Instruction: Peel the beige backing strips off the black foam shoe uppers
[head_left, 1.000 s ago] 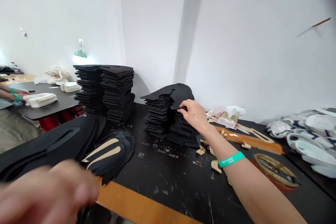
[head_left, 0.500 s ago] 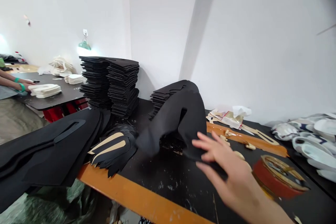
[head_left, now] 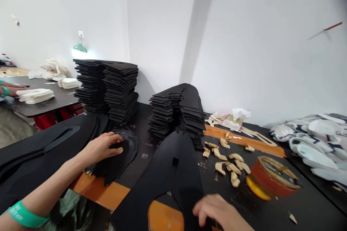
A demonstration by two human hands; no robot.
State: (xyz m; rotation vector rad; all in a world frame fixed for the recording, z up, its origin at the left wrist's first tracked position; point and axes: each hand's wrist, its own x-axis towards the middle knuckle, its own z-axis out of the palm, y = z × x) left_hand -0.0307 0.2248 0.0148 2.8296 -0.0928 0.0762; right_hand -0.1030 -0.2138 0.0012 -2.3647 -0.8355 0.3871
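Resting slightly spread, the fingers (head_left: 115, 138) of the left hand (head_left: 101, 148) lie on a pile of black cut shapes (head_left: 116, 164) at the near left of the dark table (head_left: 142, 144). The fingers (head_left: 202, 211) of the right hand (head_left: 214, 211) bend over the edge of a long black slotted sheet (head_left: 165, 184) at the near edge; whether they pinch it, I cannot tell. Tan scraps (head_left: 227, 164) lie right of the sheet, beside a round red tin (head_left: 273, 178). Stacks of black shapes (head_left: 119, 94) rise farther back. At far left, a co-worker's hand (head_left: 13, 88) is near white stacked pieces (head_left: 35, 96).
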